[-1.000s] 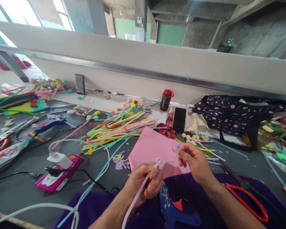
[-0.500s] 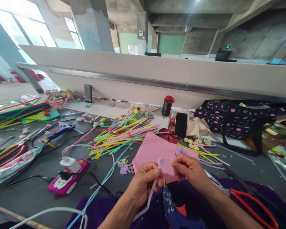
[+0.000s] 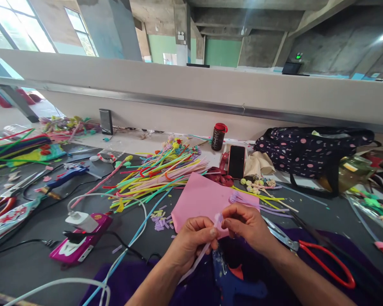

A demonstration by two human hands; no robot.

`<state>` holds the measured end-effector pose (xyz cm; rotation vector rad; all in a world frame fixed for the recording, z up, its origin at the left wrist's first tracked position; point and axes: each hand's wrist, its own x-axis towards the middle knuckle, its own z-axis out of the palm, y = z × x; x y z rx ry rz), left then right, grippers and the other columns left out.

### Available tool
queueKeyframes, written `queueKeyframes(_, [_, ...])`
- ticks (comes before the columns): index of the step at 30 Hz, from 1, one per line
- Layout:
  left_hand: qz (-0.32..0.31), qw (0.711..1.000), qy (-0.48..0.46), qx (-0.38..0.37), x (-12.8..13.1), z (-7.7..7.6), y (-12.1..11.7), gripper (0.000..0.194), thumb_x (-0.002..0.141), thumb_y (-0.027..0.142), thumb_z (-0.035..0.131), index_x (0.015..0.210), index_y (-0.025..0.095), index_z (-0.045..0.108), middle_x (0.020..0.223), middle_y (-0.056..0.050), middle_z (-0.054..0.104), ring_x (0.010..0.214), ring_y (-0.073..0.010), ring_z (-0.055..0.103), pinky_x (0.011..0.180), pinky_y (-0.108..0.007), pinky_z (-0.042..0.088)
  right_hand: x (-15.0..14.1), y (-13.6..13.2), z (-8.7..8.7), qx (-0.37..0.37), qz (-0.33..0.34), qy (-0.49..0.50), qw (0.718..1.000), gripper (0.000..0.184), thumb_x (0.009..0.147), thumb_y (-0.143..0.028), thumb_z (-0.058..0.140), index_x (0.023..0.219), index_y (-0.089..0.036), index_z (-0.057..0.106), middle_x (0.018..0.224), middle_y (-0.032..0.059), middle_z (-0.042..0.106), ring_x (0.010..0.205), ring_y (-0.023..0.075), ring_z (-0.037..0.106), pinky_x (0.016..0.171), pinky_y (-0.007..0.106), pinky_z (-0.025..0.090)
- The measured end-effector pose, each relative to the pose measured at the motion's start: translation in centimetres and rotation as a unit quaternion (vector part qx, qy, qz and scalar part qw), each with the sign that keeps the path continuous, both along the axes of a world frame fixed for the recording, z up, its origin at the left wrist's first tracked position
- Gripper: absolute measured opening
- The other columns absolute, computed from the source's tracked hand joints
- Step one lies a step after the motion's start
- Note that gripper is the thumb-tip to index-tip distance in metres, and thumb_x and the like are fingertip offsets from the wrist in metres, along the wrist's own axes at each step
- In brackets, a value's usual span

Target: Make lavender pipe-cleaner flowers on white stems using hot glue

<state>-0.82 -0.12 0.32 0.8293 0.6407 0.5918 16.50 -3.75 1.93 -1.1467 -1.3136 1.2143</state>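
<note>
My left hand (image 3: 193, 240) grips a pale lilac pipe cleaner (image 3: 200, 257) just below its curled tip. My right hand (image 3: 247, 225) pinches that curled tip (image 3: 217, 219) between thumb and fingers. Both hands hover over the near edge of a pink foam sheet (image 3: 200, 198) on the dark table. A blue glue gun (image 3: 231, 280) lies on purple cloth just under my hands. Red-handled scissors (image 3: 319, 257) lie to the right of my right wrist.
A heap of coloured pipe cleaners (image 3: 156, 174) lies beyond the pink sheet. A magenta power strip (image 3: 79, 242) with a white plug and cables sits at left. A phone (image 3: 236, 161), a dark bottle (image 3: 218, 137) and a dotted bag (image 3: 309, 155) stand at the back.
My right hand has come in from the right and closed on the curled tip held by my left hand. The view swung a little.
</note>
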Motion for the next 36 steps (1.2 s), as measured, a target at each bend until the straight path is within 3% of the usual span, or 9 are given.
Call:
queueKeyframes(8, [0.0,0.999,0.022,0.023,0.3,0.4,-0.3,0.023,0.064,0.031,0.073,0.06,0.012,0.059,0.05,-0.002,0.06,0.037,-0.0038,0.038,0.04,-0.019,0.016,-0.3,0.0,-0.1,-0.017,0.037,0.048,0.998,0.022,0.074,-0.035,0.067,0.084,-0.017,0.061,0.064,-0.0028,0.057,0.053,0.0091,0.052,0.05,0.021,0.043])
queueKeyframes(16, [0.002,0.999,0.017,0.029,0.5,0.7,-0.3,0.024,0.061,0.032,0.074,0.059,0.012,0.061,0.049,-0.002,0.059,0.041,-0.0056,0.041,0.043,-0.019,0.023,-0.2,-0.1,-0.5,-0.01,0.05,0.01,0.999,0.022,0.076,-0.034,0.065,0.086,-0.016,0.061,0.067,-0.0013,0.058,0.056,0.0096,0.051,0.053,0.021,0.041])
queueKeyframes(20, [0.047,0.995,0.023,0.083,0.6,0.4,-0.2,0.021,0.063,0.031,0.073,0.059,0.012,0.063,0.053,-0.002,0.06,0.051,-0.0101,0.049,0.053,-0.022,0.035,0.5,0.3,-0.6,-0.007,0.077,-0.001,0.997,0.027,0.072,-0.033,0.069,0.092,-0.016,0.061,0.072,-0.0003,0.06,0.058,0.01,0.052,0.054,0.022,0.041])
queueKeyframes(26, [0.076,0.968,0.116,0.208,0.6,0.2,-0.3,0.019,0.067,0.03,0.069,0.06,0.013,0.065,0.052,0.001,0.055,0.05,-0.0087,0.042,0.05,-0.021,0.03,1.0,0.6,-0.8,-0.008,0.068,0.015,0.998,0.039,0.068,-0.031,0.072,0.102,-0.018,0.058,0.083,0.0017,0.06,0.065,0.0119,0.055,0.06,0.025,0.045])
queueKeyframes(36, [0.043,0.962,0.144,0.228,0.7,0.3,-0.3,0.017,0.069,0.028,0.067,0.063,0.013,0.066,0.055,0.002,0.054,0.053,-0.0078,0.04,0.051,-0.02,0.029,0.8,0.4,-0.5,0.01,0.071,-0.053,0.996,0.03,0.071,-0.032,0.07,0.096,-0.018,0.062,0.074,-0.0005,0.059,0.061,0.0112,0.05,0.058,0.024,0.04])
